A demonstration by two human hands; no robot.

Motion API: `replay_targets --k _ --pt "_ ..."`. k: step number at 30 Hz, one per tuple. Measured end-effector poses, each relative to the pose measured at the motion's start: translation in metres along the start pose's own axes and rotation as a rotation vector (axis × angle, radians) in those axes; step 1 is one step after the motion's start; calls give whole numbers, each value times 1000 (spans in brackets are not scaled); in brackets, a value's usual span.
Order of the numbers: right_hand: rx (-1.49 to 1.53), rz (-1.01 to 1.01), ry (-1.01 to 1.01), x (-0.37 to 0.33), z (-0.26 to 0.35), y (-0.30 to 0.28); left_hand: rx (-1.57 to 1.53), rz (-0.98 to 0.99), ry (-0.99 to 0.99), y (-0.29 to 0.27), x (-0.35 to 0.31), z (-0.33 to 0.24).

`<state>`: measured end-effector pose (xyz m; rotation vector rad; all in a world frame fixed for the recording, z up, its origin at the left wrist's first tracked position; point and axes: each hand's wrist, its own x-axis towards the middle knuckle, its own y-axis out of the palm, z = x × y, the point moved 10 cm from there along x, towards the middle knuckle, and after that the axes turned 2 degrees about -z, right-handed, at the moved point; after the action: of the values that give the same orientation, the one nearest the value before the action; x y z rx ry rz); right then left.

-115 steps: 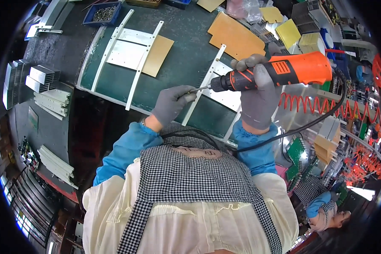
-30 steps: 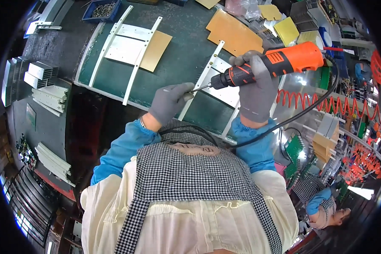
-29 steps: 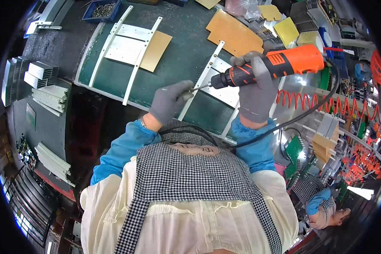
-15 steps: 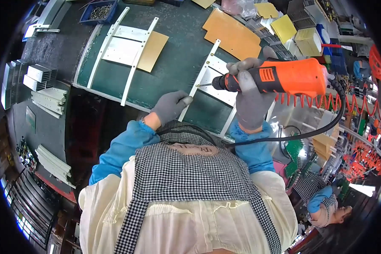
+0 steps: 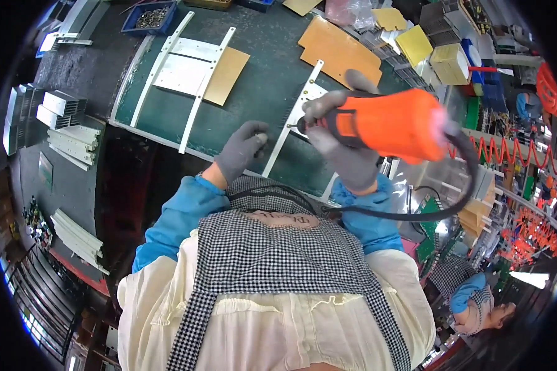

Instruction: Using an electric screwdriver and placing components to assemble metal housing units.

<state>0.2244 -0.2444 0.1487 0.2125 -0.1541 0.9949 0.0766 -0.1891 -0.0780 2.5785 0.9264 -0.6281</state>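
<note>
My gloved right hand (image 5: 346,151) is wrapped round an orange and black electric screwdriver (image 5: 393,123), which lies tilted with its blurred rear to the right. The driver's nose is beside a white drilled strip (image 5: 283,143), part of a ladder-like frame with a white plate (image 5: 312,94). Brass-coloured screws show on that strip; the driver and hand hide much of the frame. My gloved left hand (image 5: 238,154) hovers just left of the strip, apart from it, with fingers curled in; whatever they may hold is hidden.
A similar white frame (image 5: 194,93) lies left on the green-topped table, over a tan sheet (image 5: 228,77). A blue bin of small metal parts (image 5: 150,18) stands at the far left, an orange-tan board (image 5: 340,52) at the back. The driver's black cable (image 5: 408,216) loops across my right forearm.
My left hand has come off the strip, moving slightly left with its fingers curling. The screwdriver has swung, its rear shifting left and down; its nose has moved left toward the strip.
</note>
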Motion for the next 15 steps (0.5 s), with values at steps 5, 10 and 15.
replay_targets --k 5,10,15 --pt "281 -64 -167 12 38 -13 -328 29 -45 6 -12 -30" --pt "327 -155 -71 9 20 -23 -41 121 70 17 -17 -37" --pt "316 -302 18 3 3 -38 38 119 198 19 -20 -43"
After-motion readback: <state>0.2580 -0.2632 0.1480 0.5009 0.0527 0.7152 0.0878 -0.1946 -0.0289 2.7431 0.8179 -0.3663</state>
